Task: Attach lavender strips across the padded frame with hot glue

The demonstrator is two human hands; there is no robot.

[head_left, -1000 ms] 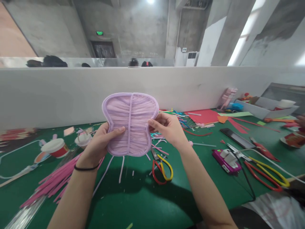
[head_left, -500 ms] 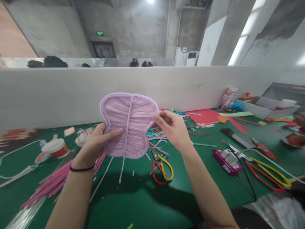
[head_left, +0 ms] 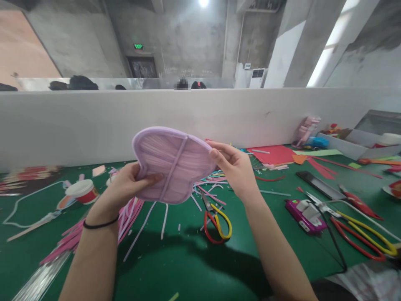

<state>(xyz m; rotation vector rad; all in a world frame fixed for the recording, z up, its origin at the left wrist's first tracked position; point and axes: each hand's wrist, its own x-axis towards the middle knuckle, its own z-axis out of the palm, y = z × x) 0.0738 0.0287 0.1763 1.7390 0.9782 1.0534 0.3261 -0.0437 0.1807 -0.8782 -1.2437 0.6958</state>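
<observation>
Above the green table point(head_left: 175, 271), in front of the white partition point(head_left: 109, 121), a purple panel point(head_left: 172, 165) was held up at a tilt in two hands. The left hand point(head_left: 127, 184) gripped its left side, thumb flat across the front face and the other fingers behind, largely hidden. The right hand point(head_left: 236, 169) pinched the upper right edge between thumb and fingertips, a narrow hold.

The thin rim looked bendable, so uneven pulling from the two sides could have twisted the outline out of shape. The left thumb lay on the fine strands that filled the frame; pressing hard there might have dented them or pushed them apart. A slip of the right fingertips would have left the panel hanging from the left hand alone, its far side likely to sag.

Below lay the scissors point(head_left: 216, 221), handles toward the person, and a dropped panel could have caught on them. Loose strips point(head_left: 163, 221) lay nearby on the table and might have snagged. How firmly the strands were fixed, I could not tell.
</observation>
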